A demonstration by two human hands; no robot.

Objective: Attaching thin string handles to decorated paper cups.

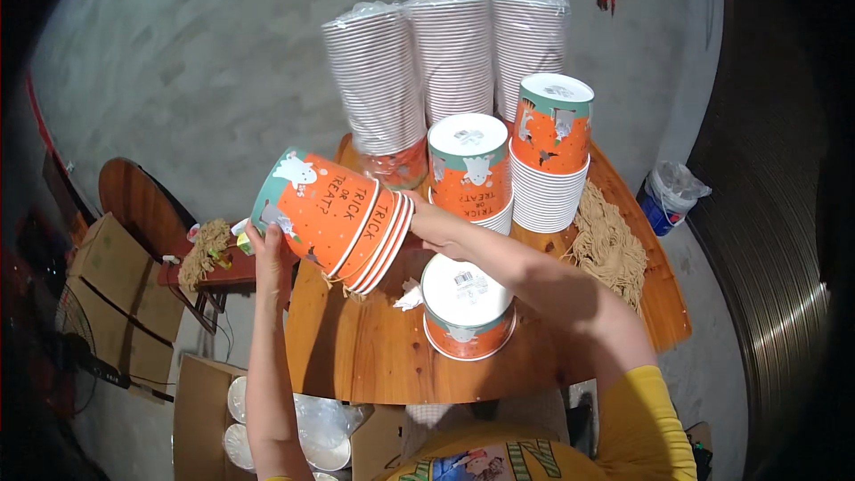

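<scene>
Between my hands I hold a short nested stack of orange paper buckets with green bands and ghost prints, tilted above the table's left part. My left hand is wrapped round the base end. At the rim end, my right hand grips the stack; its fingers are partly hidden. Thin strands hang from the rims. Below my right forearm, an upside-down orange bucket with a white base stands on the wooden table. A crumpled white scrap lies beside it.
Behind stand two taller inverted bucket stacks, one in the middle and one at right, and plastic-wrapped stacks. Tan cord lies at the table's right. An open carton with wrapped buckets sits below left.
</scene>
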